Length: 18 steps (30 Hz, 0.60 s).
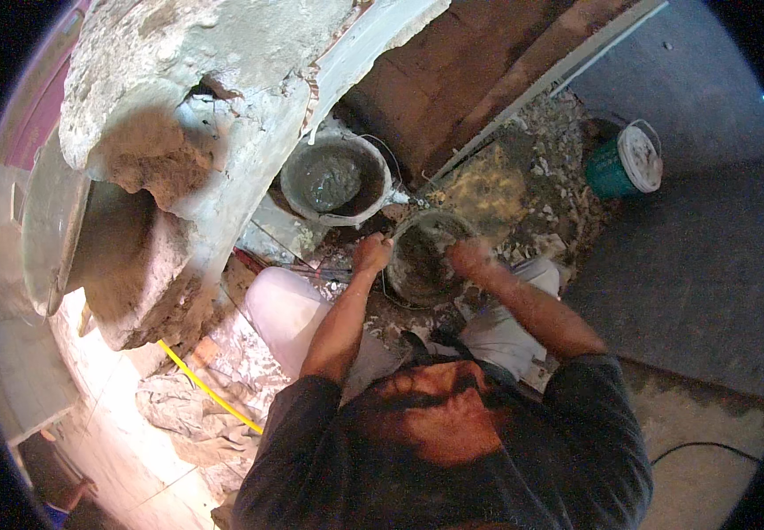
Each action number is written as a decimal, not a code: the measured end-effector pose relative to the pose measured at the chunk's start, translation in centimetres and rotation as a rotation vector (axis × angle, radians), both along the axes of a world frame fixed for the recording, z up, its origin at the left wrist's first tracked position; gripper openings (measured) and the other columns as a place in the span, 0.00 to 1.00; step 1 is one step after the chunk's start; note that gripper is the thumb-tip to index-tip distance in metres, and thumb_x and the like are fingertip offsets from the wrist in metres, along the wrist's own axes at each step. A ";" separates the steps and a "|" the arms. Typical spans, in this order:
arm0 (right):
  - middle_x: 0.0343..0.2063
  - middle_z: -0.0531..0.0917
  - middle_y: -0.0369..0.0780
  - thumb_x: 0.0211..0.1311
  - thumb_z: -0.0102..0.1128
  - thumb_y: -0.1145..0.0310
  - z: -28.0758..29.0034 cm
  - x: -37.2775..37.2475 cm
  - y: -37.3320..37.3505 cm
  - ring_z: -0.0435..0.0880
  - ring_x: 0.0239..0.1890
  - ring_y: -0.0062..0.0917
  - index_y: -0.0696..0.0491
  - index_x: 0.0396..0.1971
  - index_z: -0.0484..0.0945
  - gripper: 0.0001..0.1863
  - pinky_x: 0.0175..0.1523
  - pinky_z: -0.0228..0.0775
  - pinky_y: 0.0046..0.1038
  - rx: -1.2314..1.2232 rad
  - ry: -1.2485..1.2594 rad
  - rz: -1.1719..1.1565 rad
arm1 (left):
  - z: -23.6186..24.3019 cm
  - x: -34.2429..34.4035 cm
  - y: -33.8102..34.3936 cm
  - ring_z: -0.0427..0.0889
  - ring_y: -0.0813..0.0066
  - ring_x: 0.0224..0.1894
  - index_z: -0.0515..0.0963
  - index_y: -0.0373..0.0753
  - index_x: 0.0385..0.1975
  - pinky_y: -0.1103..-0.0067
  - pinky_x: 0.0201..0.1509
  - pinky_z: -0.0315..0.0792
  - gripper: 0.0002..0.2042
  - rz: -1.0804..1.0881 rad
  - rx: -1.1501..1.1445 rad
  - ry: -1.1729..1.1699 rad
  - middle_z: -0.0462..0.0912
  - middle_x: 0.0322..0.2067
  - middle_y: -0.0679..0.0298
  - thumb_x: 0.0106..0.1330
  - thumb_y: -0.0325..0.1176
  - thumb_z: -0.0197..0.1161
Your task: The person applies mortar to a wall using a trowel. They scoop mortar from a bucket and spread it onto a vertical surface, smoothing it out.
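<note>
Between my knees is a grimy bucket [425, 274] containing grey, wet-looking muck. My left hand [374, 253] is closed on its left side at the rim or handle; which of these it grips is unclear. My right hand [472, 258], slightly blurred, is closed at the bucket's right rim. Just beyond my left hand stands a larger, mortar-smeared bucket [294, 187] with a wire handle and grey mortar [329, 187] inside.
Rough broken masonry [249, 53] rises at upper left. A yellow hose [205, 389] runs along the lower left. A green bucket with a white lid [612, 168] stands right, past rubble [550, 203]. A dark wooden board [435, 79] is behind; a black cable [700, 446] lies lower right.
</note>
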State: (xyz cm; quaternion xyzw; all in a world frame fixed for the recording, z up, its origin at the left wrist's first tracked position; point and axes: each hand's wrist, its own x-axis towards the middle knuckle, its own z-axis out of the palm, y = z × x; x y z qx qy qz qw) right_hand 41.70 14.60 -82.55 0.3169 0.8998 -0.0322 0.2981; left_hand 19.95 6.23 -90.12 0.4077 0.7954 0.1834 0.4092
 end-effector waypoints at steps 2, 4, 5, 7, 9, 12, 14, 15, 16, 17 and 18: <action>0.26 0.82 0.41 0.56 0.54 0.61 5.4 -0.1 4.6 0.83 0.32 0.31 0.51 0.29 0.81 0.11 0.32 0.74 0.39 -0.012 -0.116 0.055 | -1.7 0.5 -1.5 0.74 0.49 0.50 0.75 0.41 0.46 0.62 0.52 0.68 0.19 0.004 -0.023 -0.025 0.76 0.47 0.50 0.61 0.46 0.54; 0.26 0.82 0.41 0.57 0.55 0.61 12.2 -2.1 6.1 0.83 0.32 0.30 0.50 0.31 0.81 0.10 0.32 0.74 0.38 0.002 -0.164 0.098 | -2.9 -1.1 -1.2 0.74 0.49 0.50 0.75 0.42 0.47 0.61 0.52 0.68 0.19 0.036 -0.011 -0.058 0.76 0.47 0.50 0.61 0.46 0.53; 0.26 0.82 0.42 0.56 0.55 0.62 15.6 -3.0 5.3 0.83 0.33 0.31 0.52 0.32 0.81 0.11 0.33 0.74 0.37 -0.002 -0.156 0.100 | -3.7 -1.5 -1.4 0.75 0.49 0.50 0.76 0.43 0.47 0.61 0.51 0.68 0.19 0.042 0.002 -0.092 0.77 0.46 0.50 0.61 0.47 0.53; 0.26 0.82 0.43 0.55 0.57 0.63 14.1 0.9 3.8 0.83 0.33 0.33 0.54 0.33 0.80 0.11 0.33 0.74 0.37 -0.076 -0.029 0.064 | -1.1 -0.5 -0.7 0.75 0.48 0.49 0.76 0.43 0.45 0.60 0.51 0.69 0.19 0.036 -0.034 -0.127 0.78 0.45 0.50 0.60 0.47 0.53; 0.27 0.82 0.44 0.52 0.58 0.64 12.4 2.7 0.5 0.83 0.33 0.37 0.55 0.33 0.80 0.12 0.34 0.75 0.38 -0.088 -0.058 0.135 | 0.3 0.1 -1.0 0.75 0.48 0.49 0.76 0.42 0.44 0.60 0.51 0.69 0.18 0.022 -0.054 -0.106 0.78 0.45 0.49 0.60 0.46 0.54; 0.28 0.82 0.46 0.53 0.58 0.64 6.8 1.7 -4.3 0.82 0.33 0.41 0.55 0.35 0.79 0.13 0.35 0.74 0.40 -0.148 0.022 0.110 | 0.8 0.3 -0.1 0.74 0.48 0.49 0.76 0.40 0.43 0.60 0.51 0.68 0.18 -0.017 -0.012 -0.015 0.78 0.44 0.49 0.60 0.46 0.54; 0.26 0.82 0.45 0.53 0.58 0.62 2.3 1.4 -2.5 0.82 0.31 0.39 0.55 0.34 0.79 0.13 0.34 0.74 0.40 -0.068 -0.028 0.077 | -0.5 0.2 -0.3 0.75 0.47 0.49 0.75 0.39 0.42 0.60 0.50 0.68 0.18 -0.004 0.006 0.008 0.78 0.44 0.48 0.60 0.45 0.53; 0.25 0.81 0.45 0.53 0.57 0.62 1.6 0.2 -0.4 0.83 0.30 0.38 0.55 0.34 0.79 0.13 0.34 0.74 0.40 -0.021 -0.042 0.067 | -0.8 -0.8 0.2 0.75 0.47 0.48 0.75 0.39 0.42 0.60 0.50 0.68 0.18 0.010 0.042 0.001 0.78 0.43 0.48 0.61 0.45 0.53; 0.24 0.81 0.45 0.53 0.57 0.60 3.5 -0.8 2.3 0.83 0.29 0.37 0.55 0.33 0.80 0.13 0.34 0.74 0.41 -0.039 -0.056 -0.030 | -1.8 -1.6 -0.2 0.75 0.47 0.48 0.75 0.39 0.42 0.60 0.50 0.68 0.17 0.023 0.060 -0.011 0.78 0.43 0.48 0.61 0.45 0.53; 0.22 0.81 0.45 0.54 0.57 0.59 5.8 -0.4 3.5 0.83 0.28 0.36 0.54 0.32 0.80 0.14 0.34 0.74 0.41 -0.076 -0.084 -0.139 | -2.9 -1.3 -1.7 0.75 0.47 0.48 0.75 0.39 0.42 0.60 0.50 0.68 0.17 0.026 0.059 -0.036 0.78 0.43 0.48 0.61 0.45 0.53; 0.21 0.81 0.45 0.53 0.57 0.59 7.4 0.7 3.8 0.83 0.28 0.35 0.53 0.31 0.80 0.13 0.33 0.74 0.40 -0.097 -0.009 -0.120 | -2.6 -1.1 -1.5 0.75 0.47 0.47 0.75 0.39 0.42 0.60 0.50 0.68 0.17 0.003 0.046 -0.031 0.78 0.43 0.48 0.61 0.45 0.53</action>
